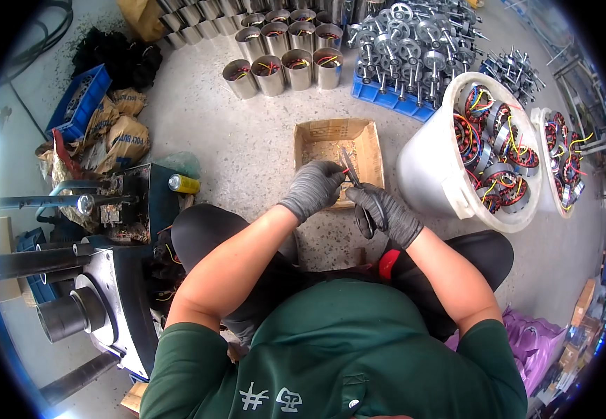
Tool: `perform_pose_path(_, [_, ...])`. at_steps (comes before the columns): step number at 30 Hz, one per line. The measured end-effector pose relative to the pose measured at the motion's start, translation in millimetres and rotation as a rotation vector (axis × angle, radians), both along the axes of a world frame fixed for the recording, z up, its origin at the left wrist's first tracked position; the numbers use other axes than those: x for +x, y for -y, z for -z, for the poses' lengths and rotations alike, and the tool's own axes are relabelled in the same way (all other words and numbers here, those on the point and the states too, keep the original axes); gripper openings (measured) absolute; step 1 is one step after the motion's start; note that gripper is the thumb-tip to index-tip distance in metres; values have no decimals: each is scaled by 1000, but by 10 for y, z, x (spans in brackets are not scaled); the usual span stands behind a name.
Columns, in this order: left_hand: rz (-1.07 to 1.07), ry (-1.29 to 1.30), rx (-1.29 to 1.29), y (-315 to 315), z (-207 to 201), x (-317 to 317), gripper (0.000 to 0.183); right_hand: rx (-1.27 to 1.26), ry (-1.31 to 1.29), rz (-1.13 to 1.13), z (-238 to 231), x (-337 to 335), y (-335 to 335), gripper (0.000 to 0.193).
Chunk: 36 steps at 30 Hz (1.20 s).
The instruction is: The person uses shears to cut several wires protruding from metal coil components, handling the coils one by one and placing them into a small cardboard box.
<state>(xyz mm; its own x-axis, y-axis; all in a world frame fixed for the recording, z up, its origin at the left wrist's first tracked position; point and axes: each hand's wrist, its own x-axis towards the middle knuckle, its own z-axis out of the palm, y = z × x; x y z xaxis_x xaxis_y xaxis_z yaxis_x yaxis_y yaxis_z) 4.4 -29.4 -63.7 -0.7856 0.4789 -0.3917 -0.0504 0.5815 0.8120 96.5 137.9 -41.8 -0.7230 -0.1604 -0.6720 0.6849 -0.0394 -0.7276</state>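
Both my hands wear grey gloves and meet above a small open cardboard box (373, 150) with brownish scraps on its bottom. My left hand (313, 190) is closed, its fingertips pinching a short red wire end (345, 170). In my right hand (395, 218) is a pair of scissors (350, 163) with dark handles, the blades pointing away from me and lying beside the red wire. Whether the blades touch the wire is too small to tell. The rest of what the left fingers hold is hidden.
On the right stand a white bucket (425, 164) of wound motor stators and a second such bucket (546, 150). Metal cylinders (270, 77) with coloured wires inside line the far floor. A blue crate (394, 98) bears heaped metal shafts. At left are a press-like machine (118, 300) and a yellow can (184, 184).
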Motion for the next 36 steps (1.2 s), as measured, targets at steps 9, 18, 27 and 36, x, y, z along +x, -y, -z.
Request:
perform_pose_path(9, [54, 6, -55, -27, 96, -47, 29, -73, -12, 138, 495, 53, -181, 32])
perform_pose_path(18, [-214, -98, 335, 634, -634, -510, 30, 83, -137, 151, 651, 104, -277, 21])
perform_pose_path(27, [-544, -94, 500, 2269, -1100, -258, 28, -15, -290, 227, 374, 35, -272, 24])
perform_pose_path(36, [-1333, 456, 958, 3382, -210, 313, 30, -89, -233, 399, 354, 24, -351, 19])
